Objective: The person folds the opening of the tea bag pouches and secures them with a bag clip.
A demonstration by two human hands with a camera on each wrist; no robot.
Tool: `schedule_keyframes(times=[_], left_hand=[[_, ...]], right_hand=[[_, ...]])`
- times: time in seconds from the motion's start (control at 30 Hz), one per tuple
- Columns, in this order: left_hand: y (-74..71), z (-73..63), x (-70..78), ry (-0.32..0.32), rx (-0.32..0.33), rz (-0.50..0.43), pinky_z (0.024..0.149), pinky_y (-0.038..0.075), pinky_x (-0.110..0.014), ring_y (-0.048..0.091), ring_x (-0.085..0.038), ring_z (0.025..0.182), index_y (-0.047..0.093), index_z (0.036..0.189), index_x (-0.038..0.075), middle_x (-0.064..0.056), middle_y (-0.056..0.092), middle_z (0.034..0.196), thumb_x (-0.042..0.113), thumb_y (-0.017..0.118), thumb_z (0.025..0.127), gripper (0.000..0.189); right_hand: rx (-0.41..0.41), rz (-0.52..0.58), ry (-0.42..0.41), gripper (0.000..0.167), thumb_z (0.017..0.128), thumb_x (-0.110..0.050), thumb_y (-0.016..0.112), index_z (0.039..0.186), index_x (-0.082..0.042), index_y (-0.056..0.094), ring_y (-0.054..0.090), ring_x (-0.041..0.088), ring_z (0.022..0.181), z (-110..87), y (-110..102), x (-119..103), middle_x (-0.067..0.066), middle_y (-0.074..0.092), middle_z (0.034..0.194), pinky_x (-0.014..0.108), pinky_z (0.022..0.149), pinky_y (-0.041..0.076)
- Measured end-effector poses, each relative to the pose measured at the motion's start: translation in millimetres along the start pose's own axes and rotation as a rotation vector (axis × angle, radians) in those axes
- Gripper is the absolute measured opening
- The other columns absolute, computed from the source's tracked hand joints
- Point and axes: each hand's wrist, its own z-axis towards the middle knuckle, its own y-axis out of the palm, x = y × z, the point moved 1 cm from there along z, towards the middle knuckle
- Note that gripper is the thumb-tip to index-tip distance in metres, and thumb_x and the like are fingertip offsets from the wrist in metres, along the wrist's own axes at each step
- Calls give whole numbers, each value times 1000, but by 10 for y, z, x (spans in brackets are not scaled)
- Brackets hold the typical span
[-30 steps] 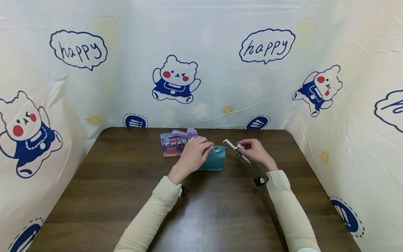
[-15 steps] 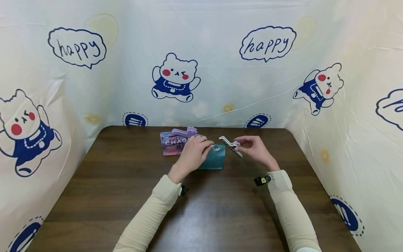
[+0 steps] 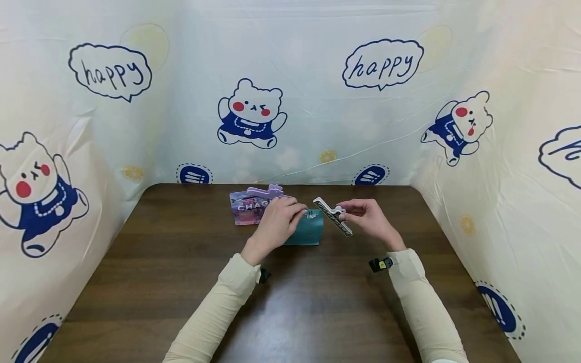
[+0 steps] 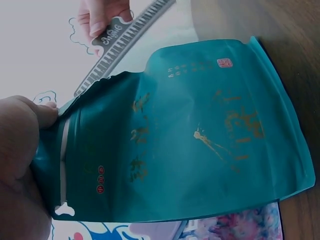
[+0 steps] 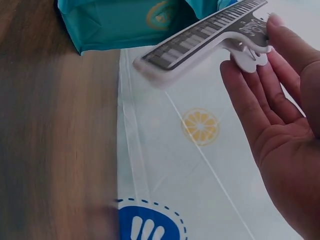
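A teal pouch [image 3: 309,233] with gold lettering stands on the table. My left hand [image 3: 274,222] pinches its top edge, where a pale strip [image 4: 64,150] shows in the left wrist view. My right hand [image 3: 369,220] holds a long bag clip [image 3: 328,212] printed like a piano keyboard, with thumb and fingers on its handles [image 5: 248,55]. The clip slants just right of the pouch top in the head view; whether it touches the pouch I cannot tell.
Behind my left hand lies a pink and blue pouch [image 3: 247,214] with a purple clip [image 3: 264,192] across its top. The brown wooden table [image 3: 290,302] meets a printed cloth wall [image 3: 317,111] at the back and sides.
My right hand has tilted the clip, which now sits slightly further left, closer to the teal pouch. My left hand and both pouches have kept their places.
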Motion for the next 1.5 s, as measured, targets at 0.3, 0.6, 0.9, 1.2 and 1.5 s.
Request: schedule_keyframes(times=[0.3,0.6,0.9,1.2,1.5], left_hand=[[6,-3,-8,8,11,-4,75,45,-34,64,-19,86,78,105,10,-1,71,91,16,68,99,14],[5,-16,-12,14,14,0,75,45,-34,65,-19,86,78,105,10,-2,71,91,16,68,99,13],[-5,-21,-28,2,12,-23,71,42,-32,63,-19,86,79,106,10,-2,71,91,14,71,96,13],[-28,-8,-27,-8,-6,-22,73,43,-32,63,-19,87,78,107,10,-2,71,93,17,69,98,15],[-23,-10,-16,-13,-16,-23,73,43,-33,63,-19,87,78,107,10,-2,70,92,16,69,98,14]], right_hand=[[-8,-47,-27,26,89,5,73,115,8,72,69,20,85,-61,22,-197,23,72,107,22,78,58],[-22,-93,-126,26,87,6,75,113,8,74,63,13,80,-154,-4,-387,19,72,101,21,73,56],[-54,-144,-178,26,87,7,74,113,7,74,61,15,77,-150,-44,-429,18,71,101,21,69,54],[-64,-142,-210,25,86,8,75,111,7,75,58,14,76,-89,-82,-405,20,72,102,27,64,51],[-74,-166,-214,26,86,7,74,112,6,75,60,16,75,-28,-93,-386,17,72,100,23,63,51]])
